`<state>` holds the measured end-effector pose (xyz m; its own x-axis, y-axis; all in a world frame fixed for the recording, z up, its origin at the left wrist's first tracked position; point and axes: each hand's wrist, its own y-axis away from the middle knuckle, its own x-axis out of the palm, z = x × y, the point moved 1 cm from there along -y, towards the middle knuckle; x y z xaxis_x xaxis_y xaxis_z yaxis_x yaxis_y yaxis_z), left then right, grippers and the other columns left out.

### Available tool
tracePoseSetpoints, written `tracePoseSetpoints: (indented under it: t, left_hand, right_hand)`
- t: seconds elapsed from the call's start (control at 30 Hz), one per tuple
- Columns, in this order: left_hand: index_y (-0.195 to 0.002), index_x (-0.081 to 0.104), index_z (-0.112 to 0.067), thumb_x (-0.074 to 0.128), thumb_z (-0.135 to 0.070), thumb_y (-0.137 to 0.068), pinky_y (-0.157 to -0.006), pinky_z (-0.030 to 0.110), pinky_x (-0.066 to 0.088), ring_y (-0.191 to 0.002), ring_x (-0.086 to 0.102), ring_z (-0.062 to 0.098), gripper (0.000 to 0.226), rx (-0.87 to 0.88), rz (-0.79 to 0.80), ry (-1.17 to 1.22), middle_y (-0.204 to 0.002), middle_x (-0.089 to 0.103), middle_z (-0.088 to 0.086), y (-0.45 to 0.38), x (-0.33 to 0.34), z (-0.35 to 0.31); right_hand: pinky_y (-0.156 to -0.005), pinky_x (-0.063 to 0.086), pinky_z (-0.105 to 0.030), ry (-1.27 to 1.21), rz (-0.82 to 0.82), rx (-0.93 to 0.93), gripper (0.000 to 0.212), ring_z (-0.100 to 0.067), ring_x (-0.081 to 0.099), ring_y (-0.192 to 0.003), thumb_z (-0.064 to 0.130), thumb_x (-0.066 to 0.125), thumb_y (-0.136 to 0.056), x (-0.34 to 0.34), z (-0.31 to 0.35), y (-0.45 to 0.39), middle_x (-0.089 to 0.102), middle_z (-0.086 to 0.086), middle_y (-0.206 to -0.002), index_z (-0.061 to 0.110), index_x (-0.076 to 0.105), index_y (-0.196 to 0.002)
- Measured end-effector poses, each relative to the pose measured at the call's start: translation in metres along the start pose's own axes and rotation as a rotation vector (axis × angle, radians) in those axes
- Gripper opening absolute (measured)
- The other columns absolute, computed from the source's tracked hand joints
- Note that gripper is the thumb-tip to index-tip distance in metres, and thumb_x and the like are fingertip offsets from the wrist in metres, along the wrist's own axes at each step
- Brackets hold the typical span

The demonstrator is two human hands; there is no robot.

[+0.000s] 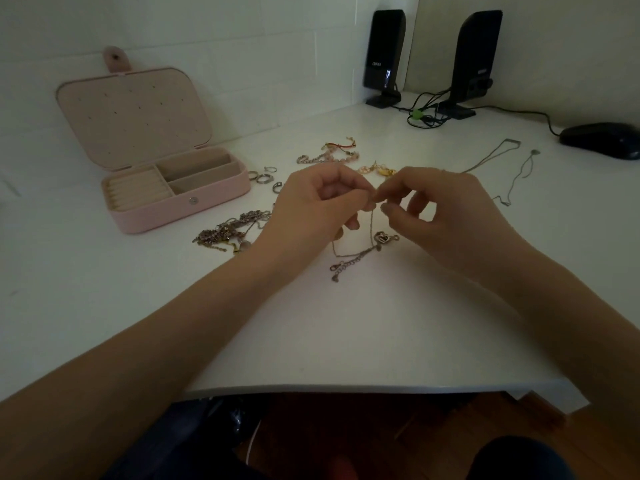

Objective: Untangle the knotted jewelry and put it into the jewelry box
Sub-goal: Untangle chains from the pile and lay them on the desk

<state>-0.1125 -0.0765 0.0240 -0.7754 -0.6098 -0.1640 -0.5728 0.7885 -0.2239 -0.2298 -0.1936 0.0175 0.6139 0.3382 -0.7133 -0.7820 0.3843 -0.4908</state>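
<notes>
Both hands, left hand (313, 199) and right hand (436, 206), pinch the thin silver chain necklace (360, 252), dangling toward the white counter (346, 341); open pink jewelry box (180, 199) far-left, nearer the left.

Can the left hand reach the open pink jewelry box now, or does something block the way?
Probably yes: the jewelry box lies open beside the left hand, with only rings between; but it pinches the necklace.

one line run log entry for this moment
step: untangling | both hands pinch thin chain | jewelry box open, compartments bare
</notes>
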Motion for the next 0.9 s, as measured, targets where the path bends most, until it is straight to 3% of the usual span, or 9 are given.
tracePoseSetpoints:
  t: [0.17,0.3,0.67,0.9]
  left_hand:
    - [-0.08,0.066,-0.013,0.058,0.002,-0.086,-0.045,0.015,0.037,-0.05,0.051,0.006,0.018,-0.009,-0.024,0.042,-0.064,0.066,-0.004,-0.001,-0.0014,-0.0013]
    - [-0.078,0.066,-0.015,0.059,0.0,-0.086,-0.046,0.015,0.037,-0.051,0.051,0.006,0.019,-0.01,-0.033,0.036,-0.065,0.067,-0.004,-0.0012,-0.0012,-0.001]
    - [-0.077,0.065,-0.018,0.061,-0.005,-0.086,-0.053,0.009,0.037,-0.05,0.053,-0.005,0.016,0.056,-0.026,-0.095,-0.061,0.064,-0.009,0.0022,0.0015,-0.001]
    - [-0.073,0.065,-0.022,0.068,-0.014,-0.084,-0.051,0.015,0.036,-0.058,0.048,0.007,0.014,0.049,-0.04,-0.152,-0.064,0.06,-0.002,0.0004,0.002,0.0021]
  right_hand:
    - [-0.06,0.043,-0.008,-0.139,0.144,0.083,0.014,-0.001,0.06,-0.074,0.02,0.064,-0.085,0.0028,0.0018,-0.0002,0.065,0.024,-0.078,0.032,0.069,-0.089]
    - [-0.058,0.045,-0.01,-0.246,0.062,0.104,0.011,-0.001,0.062,-0.067,0.02,0.065,-0.086,-0.0009,0.0033,-0.0027,0.067,0.017,-0.076,0.028,0.069,-0.08]
    - [-0.058,0.047,-0.012,-0.297,0.0,0.109,0.002,-0.011,0.065,-0.073,0.022,0.065,-0.085,-0.0046,0.0043,-0.0027,0.068,0.012,-0.078,0.022,0.066,-0.083]
    - [-0.058,0.043,-0.011,-0.252,-0.066,0.056,0.006,-0.007,0.061,-0.067,0.017,0.069,-0.083,-0.0039,0.0045,-0.0013,0.065,0.013,-0.076,0.019,0.063,-0.082]
